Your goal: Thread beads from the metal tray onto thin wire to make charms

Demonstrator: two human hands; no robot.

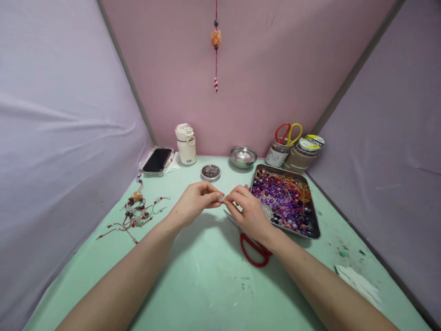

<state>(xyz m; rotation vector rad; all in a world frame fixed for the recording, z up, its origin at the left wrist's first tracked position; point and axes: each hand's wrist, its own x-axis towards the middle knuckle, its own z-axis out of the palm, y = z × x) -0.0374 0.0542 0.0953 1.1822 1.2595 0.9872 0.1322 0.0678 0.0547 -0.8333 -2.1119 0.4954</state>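
Note:
A small cluster of clear beads (221, 198) is pinched between the thumb and fingers of my left hand (198, 200), above the middle of the table. My right hand (246, 209) meets it from the other side, its thumb and fingertips closed at the cluster's right edge. Whatever lies between those right fingertips is too small to make out. Under my right hand and wrist lie scissors with red handles (259, 265), partly hidden. Just right of that hand stands a metal tray (315, 216) of purple, black, red and clear beads (282, 200) with tangled cord.
Beaded red-cord strands (138, 211) lie at left, below a phone (157, 160). Along the back stand a cream bottle (186, 145), a round container (211, 172), a steel bowl (243, 157) and jars (277, 154). A beaded pendant (216, 39) hangs on the wall. White cloth (358, 282) lies front right.

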